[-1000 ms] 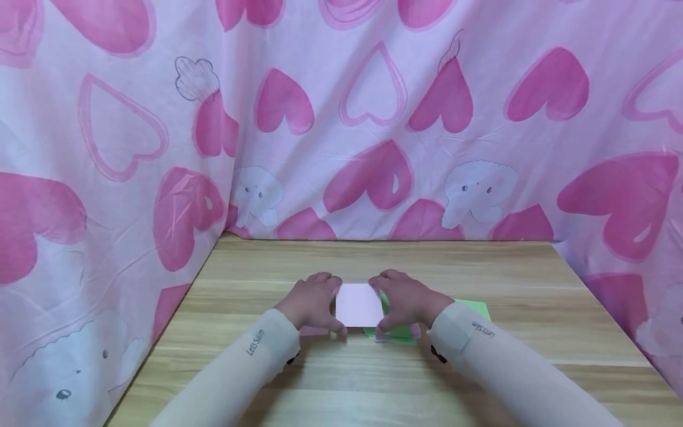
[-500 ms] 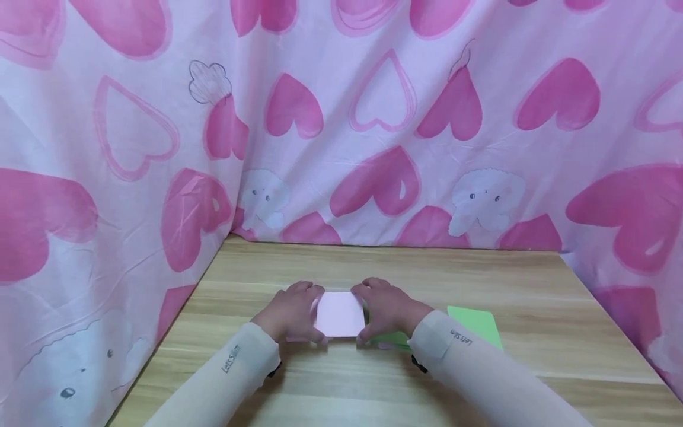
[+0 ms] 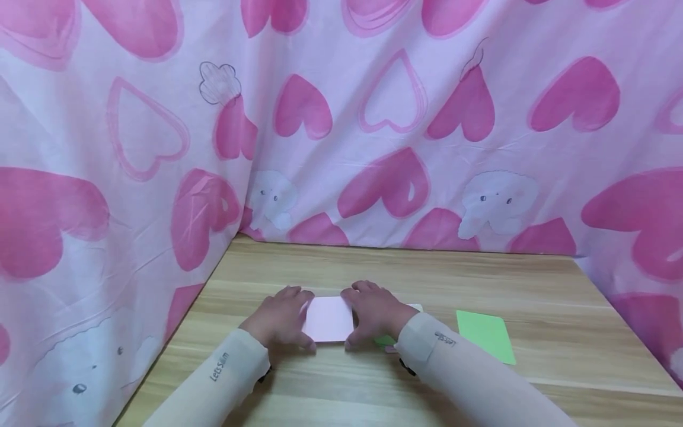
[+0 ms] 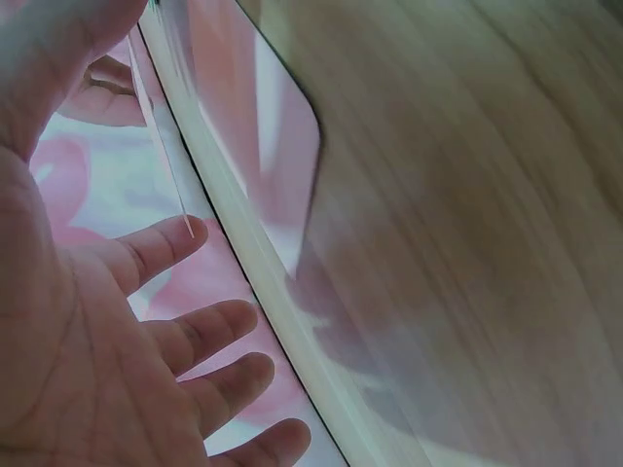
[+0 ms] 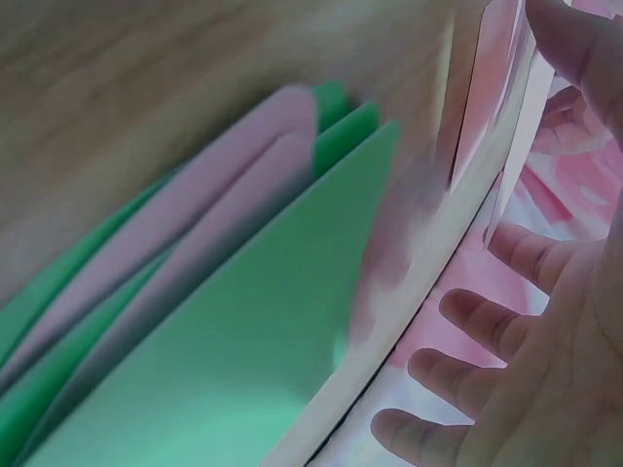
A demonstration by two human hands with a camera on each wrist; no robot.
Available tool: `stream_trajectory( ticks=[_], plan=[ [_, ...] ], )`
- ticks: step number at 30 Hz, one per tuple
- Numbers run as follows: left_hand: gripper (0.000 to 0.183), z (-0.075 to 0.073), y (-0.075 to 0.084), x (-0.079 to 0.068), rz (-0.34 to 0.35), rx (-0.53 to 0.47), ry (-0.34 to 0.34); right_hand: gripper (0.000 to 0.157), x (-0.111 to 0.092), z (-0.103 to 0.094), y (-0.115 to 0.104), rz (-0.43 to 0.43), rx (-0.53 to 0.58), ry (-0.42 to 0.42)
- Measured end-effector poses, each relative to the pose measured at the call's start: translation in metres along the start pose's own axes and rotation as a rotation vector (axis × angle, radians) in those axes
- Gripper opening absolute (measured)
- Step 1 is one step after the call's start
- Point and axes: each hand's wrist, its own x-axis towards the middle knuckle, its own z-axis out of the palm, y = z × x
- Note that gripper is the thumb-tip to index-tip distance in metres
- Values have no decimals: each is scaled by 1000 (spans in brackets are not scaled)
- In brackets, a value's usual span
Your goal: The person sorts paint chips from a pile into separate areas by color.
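A pale pink square card (image 3: 329, 319) is held level, just above the wooden table, between both hands. My left hand (image 3: 280, 317) holds its left side by thumb and index finger, the other fingers spread. On the opposite side my right hand (image 3: 376, 311) holds it the same way. In the left wrist view the held card (image 4: 167, 136) appears nearly edge-on, with another pink card (image 4: 287, 146) lying on the table below. Overlapping green and pink cards (image 5: 243, 321) lie by my right hand, partly hidden by the right wrist in the head view.
A single green card (image 3: 485, 336) lies on the wooden table (image 3: 363, 385) to the right, beyond the right forearm. Pink heart-patterned cloth (image 3: 384, 178) hangs at the back and both sides of the table.
Both hands have moved left with the pink card, away from the overlapping cards. The green card at right is now fully uncovered by the arm. The head view has shifted slightly.
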Motion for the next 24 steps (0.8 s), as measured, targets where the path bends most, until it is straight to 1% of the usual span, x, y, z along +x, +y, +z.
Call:
stream_trajectory(
  ticks=[5, 7, 11, 16, 24],
  plan=[
    [110, -1, -9, -4, -63, -39, -14, 93, 7, 1, -10, -9, -7, -12],
    [108, -2, -11, -6, -78, -50, -21, 93, 9, 3, -14, -5, -15, -14],
    [105, -4, -14, -8, -90, -46, -33, 90, 14, 5, -18, 0, -20, -10],
    [105, -3, -17, -6, -104, -28, -42, 87, 18, 7, -20, 2, -21, -13],
    [104, -2, -20, -2, -132, -15, -50, 89, 23, 10, -21, 15, -13, -38]
  ],
)
